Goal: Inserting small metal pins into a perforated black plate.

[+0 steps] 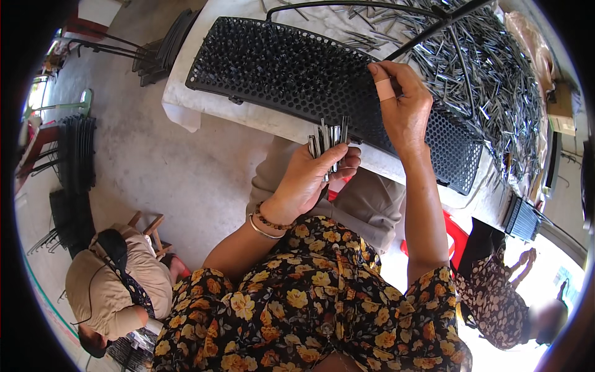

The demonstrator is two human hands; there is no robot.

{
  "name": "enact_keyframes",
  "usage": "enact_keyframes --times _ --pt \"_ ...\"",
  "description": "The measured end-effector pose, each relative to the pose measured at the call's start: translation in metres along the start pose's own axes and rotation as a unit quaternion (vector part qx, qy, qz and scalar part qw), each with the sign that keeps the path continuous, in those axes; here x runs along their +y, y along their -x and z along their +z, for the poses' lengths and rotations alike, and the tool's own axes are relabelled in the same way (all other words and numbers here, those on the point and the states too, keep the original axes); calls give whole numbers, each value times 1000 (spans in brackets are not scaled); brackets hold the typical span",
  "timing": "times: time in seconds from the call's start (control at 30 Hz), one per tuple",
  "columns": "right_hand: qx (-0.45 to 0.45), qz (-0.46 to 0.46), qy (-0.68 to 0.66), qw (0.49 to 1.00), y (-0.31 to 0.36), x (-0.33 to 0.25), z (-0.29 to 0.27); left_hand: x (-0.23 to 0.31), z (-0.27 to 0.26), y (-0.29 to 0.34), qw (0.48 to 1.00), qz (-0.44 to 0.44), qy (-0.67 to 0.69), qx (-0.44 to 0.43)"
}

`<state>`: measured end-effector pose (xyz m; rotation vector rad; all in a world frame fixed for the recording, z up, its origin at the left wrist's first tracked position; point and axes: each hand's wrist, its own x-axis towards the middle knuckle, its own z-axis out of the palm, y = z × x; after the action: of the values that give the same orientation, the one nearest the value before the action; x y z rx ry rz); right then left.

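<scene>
My left hand [304, 177] is closed around a bundle of thin, shiny dark sticks [323, 141], their ends standing up above the fingers. It is just in front of the near edge of a long black perforated rack [449, 149]. Small dark pieces [266, 56] fill the rack's holes from its left end to about the middle; the holes to the right are bare. Over the middle of the rack is my right hand [406, 105], a pale bandage round one finger. Its thumb and fingertip are pinched together, and whatever they hold is too small to make out.
A large pile of loose thin sticks [489, 80] covers the table behind the rack. A black bar handle [434, 31] arches over the rack. More racks [77, 152] hang at the left. Two other people sit nearby, one at lower left, one at lower right.
</scene>
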<state>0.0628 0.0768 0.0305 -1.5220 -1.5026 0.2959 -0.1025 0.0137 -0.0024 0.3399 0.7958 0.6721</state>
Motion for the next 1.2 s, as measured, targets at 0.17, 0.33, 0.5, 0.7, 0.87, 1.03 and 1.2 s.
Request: enact_keyframes --times 0.17,0.33,0.5,0.7,0.87,1.03,1.2 --pt "-4 1 10 1000 3 0 2 4 3 2 1000 -17 10 2" --pt "-14 -135 22 990 3 15 11 5 1 0 1000 -17 16 -1" --pt "-66 -167 109 978 8 13 9 3 -1 -2 1000 0 19 -20" --pt "-167 55 -14 984 13 -11 -13 5 2 1 1000 23 11 -13" --pt "-269 276 -201 900 26 -13 -17 7 4 1 999 44 1 -25" --pt "-152 273 -200 929 17 -10 -22 6 -2 0 1000 12 1 -5" --pt "17 119 -126 985 11 7 -3 9 -1 -1 1000 -4 -20 -12"
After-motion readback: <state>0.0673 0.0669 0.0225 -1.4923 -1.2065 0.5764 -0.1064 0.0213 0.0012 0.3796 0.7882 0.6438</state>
